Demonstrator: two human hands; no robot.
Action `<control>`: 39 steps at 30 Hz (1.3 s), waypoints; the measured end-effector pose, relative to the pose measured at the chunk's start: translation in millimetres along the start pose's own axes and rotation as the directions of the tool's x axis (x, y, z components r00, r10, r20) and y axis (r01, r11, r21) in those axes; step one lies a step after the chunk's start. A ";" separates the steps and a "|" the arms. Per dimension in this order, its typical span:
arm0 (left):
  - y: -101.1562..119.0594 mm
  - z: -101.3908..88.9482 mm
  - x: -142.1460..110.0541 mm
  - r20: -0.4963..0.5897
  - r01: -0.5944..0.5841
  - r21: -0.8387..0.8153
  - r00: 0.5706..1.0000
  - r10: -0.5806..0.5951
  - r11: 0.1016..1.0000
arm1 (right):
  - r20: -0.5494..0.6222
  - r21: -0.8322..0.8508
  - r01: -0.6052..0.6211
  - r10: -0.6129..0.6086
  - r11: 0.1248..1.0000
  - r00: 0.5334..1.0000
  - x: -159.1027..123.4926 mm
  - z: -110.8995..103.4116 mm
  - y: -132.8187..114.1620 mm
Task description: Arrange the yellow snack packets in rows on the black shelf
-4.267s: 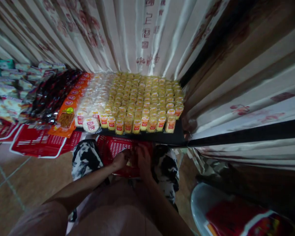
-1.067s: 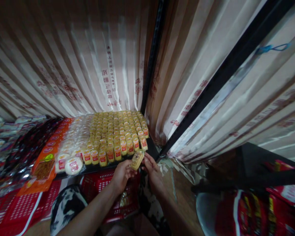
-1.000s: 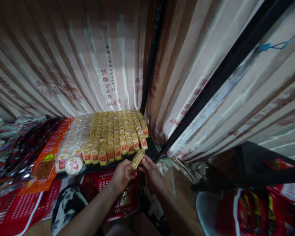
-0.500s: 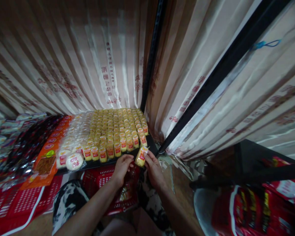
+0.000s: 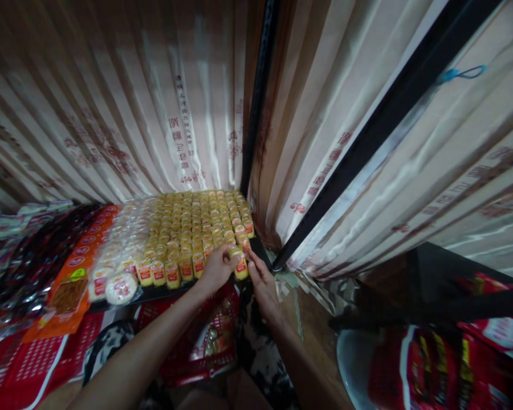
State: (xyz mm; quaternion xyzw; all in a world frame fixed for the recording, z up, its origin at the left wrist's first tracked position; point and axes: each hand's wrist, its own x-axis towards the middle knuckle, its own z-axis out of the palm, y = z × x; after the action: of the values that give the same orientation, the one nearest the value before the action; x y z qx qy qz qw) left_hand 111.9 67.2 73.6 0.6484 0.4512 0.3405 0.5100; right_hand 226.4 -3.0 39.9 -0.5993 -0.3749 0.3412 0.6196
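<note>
A small yellow cake in a clear wrapper with a red label [image 5: 240,267] stands upright at the front right corner of the display. My left hand [image 5: 216,269] pinches it from the left, thumb and fingers closed at its upper edge. From the other side, my right hand [image 5: 263,280] has its fingers closed against the cake's right edge. Right behind it are the tight rows of matching wrapped cakes [image 5: 186,228] on a black shelf [image 5: 158,292]. White round wrapped cakes [image 5: 122,288] lie to the left of those rows.
Under the shelf is a red basket [image 5: 171,347] with wrapped items inside. Orange packets [image 5: 68,290] and dark glossy packets [image 5: 29,273] fill the shelf's left side. A black post [image 5: 346,176] slants by curtains at right. Red bags [image 5: 444,364] sit at lower right.
Both hands have moved forward with the yellow cake, from in front of the shelf to the front right end of the rows. My left hand has closed in on the cake.
</note>
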 end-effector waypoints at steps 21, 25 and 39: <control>33.4 44.5 100.5 0.053 -0.177 0.423 0.984 0.170 0.889 | 0.045 -0.615 0.341 -0.401 0.711 0.915 35.7 11.7 83.5; 21.8 46.0 107.0 0.103 -0.189 0.503 0.982 0.159 0.844 | 0.025 -0.590 0.348 -0.415 0.728 0.910 33.7 11.9 80.8; 23.1 48.5 109.1 0.176 -0.228 0.708 0.974 0.145 0.669 | -0.041 -0.543 0.263 -0.338 0.798 0.940 64.5 5.7 67.9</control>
State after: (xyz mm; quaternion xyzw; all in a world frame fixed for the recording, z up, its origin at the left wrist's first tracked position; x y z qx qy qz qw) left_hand 200.6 150.0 82.0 0.8561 0.4527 0.1510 0.1984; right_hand 254.6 59.3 -24.3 -0.7012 -0.5017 0.0803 0.5003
